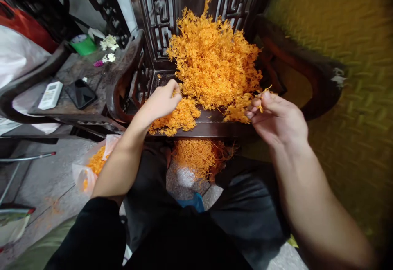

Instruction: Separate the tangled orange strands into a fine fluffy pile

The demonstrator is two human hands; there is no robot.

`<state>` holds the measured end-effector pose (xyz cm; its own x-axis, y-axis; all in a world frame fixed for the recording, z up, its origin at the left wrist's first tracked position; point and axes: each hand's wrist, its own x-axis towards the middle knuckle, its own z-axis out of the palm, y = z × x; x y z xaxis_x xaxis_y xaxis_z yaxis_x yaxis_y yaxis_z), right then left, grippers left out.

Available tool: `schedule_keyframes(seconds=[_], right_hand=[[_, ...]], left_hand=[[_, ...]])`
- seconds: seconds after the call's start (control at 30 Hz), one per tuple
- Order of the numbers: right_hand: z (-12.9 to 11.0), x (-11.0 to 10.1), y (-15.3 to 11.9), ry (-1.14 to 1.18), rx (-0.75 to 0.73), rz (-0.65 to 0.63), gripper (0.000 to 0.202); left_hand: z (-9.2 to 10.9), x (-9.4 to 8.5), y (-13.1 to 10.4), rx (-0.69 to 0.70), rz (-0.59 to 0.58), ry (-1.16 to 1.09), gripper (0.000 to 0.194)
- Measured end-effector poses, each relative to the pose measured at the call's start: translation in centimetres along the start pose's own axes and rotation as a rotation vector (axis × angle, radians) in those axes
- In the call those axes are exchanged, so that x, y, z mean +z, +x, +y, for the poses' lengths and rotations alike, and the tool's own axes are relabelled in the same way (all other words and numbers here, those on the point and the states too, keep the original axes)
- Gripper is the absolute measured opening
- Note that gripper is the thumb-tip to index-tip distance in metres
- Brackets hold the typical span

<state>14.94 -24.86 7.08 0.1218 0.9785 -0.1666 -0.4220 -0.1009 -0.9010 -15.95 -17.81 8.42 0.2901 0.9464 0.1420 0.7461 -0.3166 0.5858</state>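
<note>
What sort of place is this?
Probably someone's home, perhaps a sitting room, though a shop isn't ruled out: there's a carved wooden chair, with a white remote and a dark phone lying to its left.

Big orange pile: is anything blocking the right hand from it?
Nothing visible stands between the right hand and the pile. The hand pinches strands beside it; the chair arm curves off to the side.

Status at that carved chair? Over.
Right hand: pinching orange strands. Left hand: curled at small orange pile. Larger orange heap behind; nothing seen blocking either hand.
</note>
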Motion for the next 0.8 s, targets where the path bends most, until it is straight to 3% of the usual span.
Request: schedule_keyframes(seconds=[0.07,0.17,0.3,0.47,0.57,0.67,0.7,0.8], right_hand=[[0.3,0.2,-0.3,-0.023,-0.024,-0.047,0.033],[0.8,0.7,-0.6,-0.013,-0.051,-0.051,0.044],[1.2,1.0,-0.6,0.025,-0.060,-0.025,0.045],[0.9,1.2,-0.9,0.009,-0.054,-0.036,0.033],[0.5,1.3,-1.2,0.049,-0.057,-0.088,0.029],[0.1,1.5,-1.6,0.119,0.012,-0.215,0.025],[0.0,1.6,-1.7,0.124,0.048,-0.270,0.028],[-0.4,2.1,-2.2,0.095,0.117,-0.401,0.038]], left_hand=[[-3.2,0.5,1.9,-0.093,0.006,0.184,0.014],[-6.2,1.1,3.7,-0.092,-0.156,0.405,0.030],[-7.3,1.0,4.1,-0.076,-0.298,0.577,0.041],[-7.9,-0.5,3.4,-0.046,-0.292,0.495,0.034],[-6.9,-1.0,2.8,-0.015,-0.157,0.406,0.037],[-3.6,0.6,1.8,0.142,-0.028,0.143,0.041],[-2.1,1.7,1.3,0.211,-0.028,0.003,0.046],[2.2,5.5,-0.3,0.378,-0.196,-0.300,0.074]])
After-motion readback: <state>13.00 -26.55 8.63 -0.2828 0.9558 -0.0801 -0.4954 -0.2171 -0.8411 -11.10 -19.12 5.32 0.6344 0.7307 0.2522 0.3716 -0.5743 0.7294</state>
